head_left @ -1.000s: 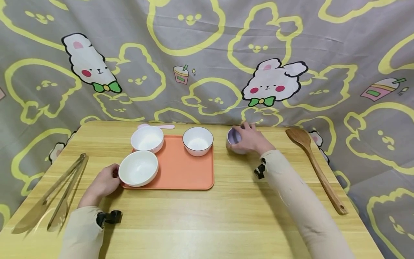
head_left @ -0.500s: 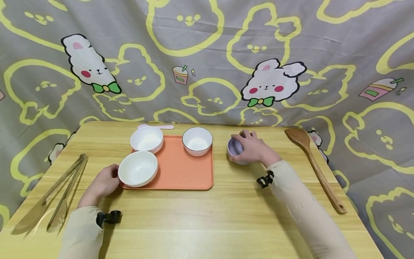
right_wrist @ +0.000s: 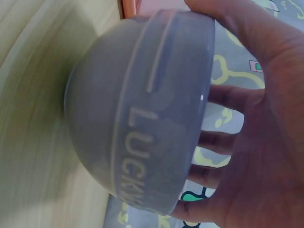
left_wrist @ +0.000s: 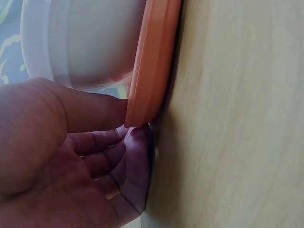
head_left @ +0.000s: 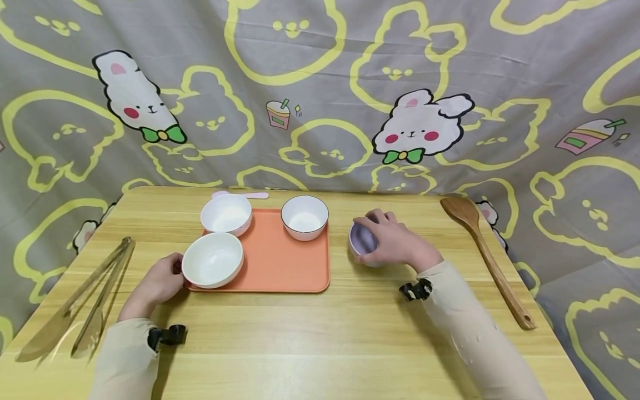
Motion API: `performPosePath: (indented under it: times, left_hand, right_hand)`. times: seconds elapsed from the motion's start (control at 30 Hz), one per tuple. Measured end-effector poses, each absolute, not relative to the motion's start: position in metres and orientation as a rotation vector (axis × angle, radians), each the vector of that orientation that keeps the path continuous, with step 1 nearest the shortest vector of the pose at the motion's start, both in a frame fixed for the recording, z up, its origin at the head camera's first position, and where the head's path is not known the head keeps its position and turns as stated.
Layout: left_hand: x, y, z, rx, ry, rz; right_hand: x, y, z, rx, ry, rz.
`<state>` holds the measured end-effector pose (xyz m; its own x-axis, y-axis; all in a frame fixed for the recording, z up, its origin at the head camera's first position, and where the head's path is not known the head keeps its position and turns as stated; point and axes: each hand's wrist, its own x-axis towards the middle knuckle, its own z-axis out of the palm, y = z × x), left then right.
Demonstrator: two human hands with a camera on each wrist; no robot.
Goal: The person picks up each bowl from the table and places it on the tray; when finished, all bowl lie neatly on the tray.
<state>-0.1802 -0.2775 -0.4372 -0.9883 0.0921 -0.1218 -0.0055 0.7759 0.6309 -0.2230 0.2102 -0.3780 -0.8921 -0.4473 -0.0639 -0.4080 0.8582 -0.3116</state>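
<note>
My right hand grips a small purple bowl by its rim, to the right of the orange tray. Raised letters reading LUCKY run along the bowl's side in the right wrist view, its base close over the table. At the tray's front left corner, my left hand pinches the tray rim, thumb on top and fingers against the underside. A cream bowl and a white bowl overlap the tray's left side; a white bowl with a dark rim sits at its back right.
Metal tongs lie on the wooden table at the left. A wooden spatula lies along the right side. Behind the white bowl shows a pink utensil. A patterned curtain hangs at the back edge.
My right hand has brought the purple bowl toward the front of the table, its opening still facing up. My left hand and the tray have stayed in place.
</note>
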Motion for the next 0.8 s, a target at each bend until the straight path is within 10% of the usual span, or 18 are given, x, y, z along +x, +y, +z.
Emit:
performPosePath:
  times: [0.8]
  left_hand:
    - [-0.180,-0.278,-0.437,0.083,2.820,1.008]
  right_hand:
    - [-0.192,0.157,-0.371,-1.036,2.838,-0.426]
